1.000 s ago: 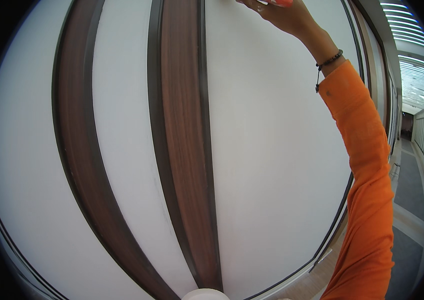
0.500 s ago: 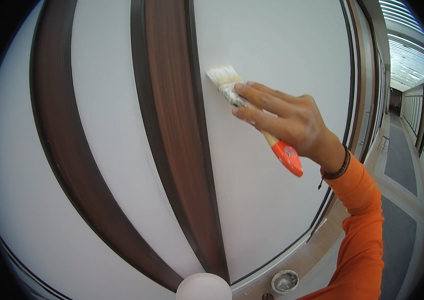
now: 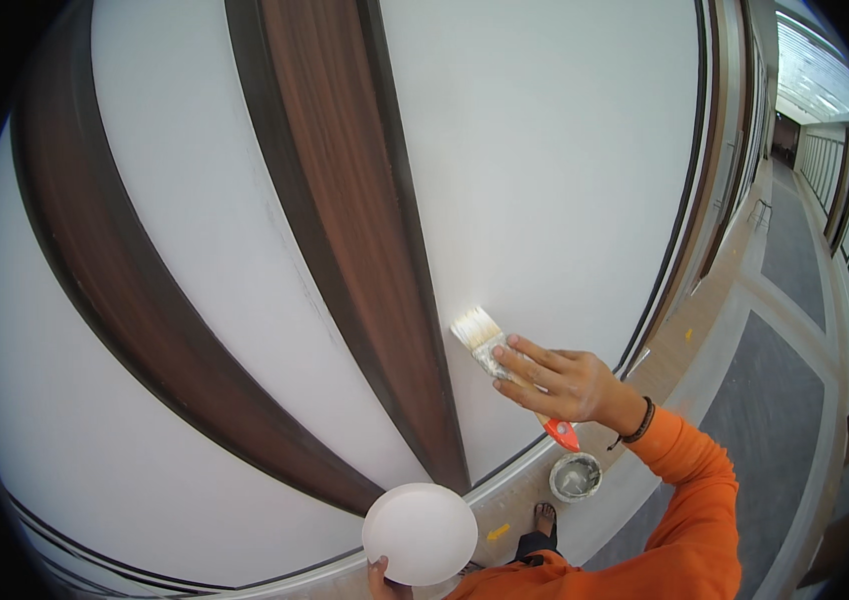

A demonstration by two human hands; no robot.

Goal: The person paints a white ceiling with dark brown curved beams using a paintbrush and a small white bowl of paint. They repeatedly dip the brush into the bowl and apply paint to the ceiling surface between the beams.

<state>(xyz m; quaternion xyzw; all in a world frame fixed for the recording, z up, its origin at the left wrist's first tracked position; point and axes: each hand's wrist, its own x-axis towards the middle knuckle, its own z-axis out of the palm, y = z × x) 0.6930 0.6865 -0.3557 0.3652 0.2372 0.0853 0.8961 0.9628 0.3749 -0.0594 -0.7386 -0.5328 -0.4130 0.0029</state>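
Observation:
My right hand (image 3: pixel 560 383) is closed around a paintbrush (image 3: pixel 485 345) with paint-caked metal and a red-tipped handle. The brush's white bristles are at the lower part of a white wall panel (image 3: pixel 545 180), just right of the dark-edged brown wood strip (image 3: pixel 340 180). Whether the bristle tips touch the panel is hard to tell. At the bottom, my left hand (image 3: pixel 385 580) grips the near left rim of a white round disc (image 3: pixel 420 533), plate-like in shape. Most of that hand is hidden under it.
A paint-smeared bucket (image 3: pixel 576 478) stands on the floor below my right hand, close to my sandalled foot (image 3: pixel 545 520). Another curved brown strip (image 3: pixel 135 290) runs down the wall at left. A long corridor with grey floor panels (image 3: pixel 765 400) stretches away on the right.
My right hand has moved the brush down along the strip's edge. The view has tilted lower; the white disc shows more fully, and my left hand and foot have come into view.

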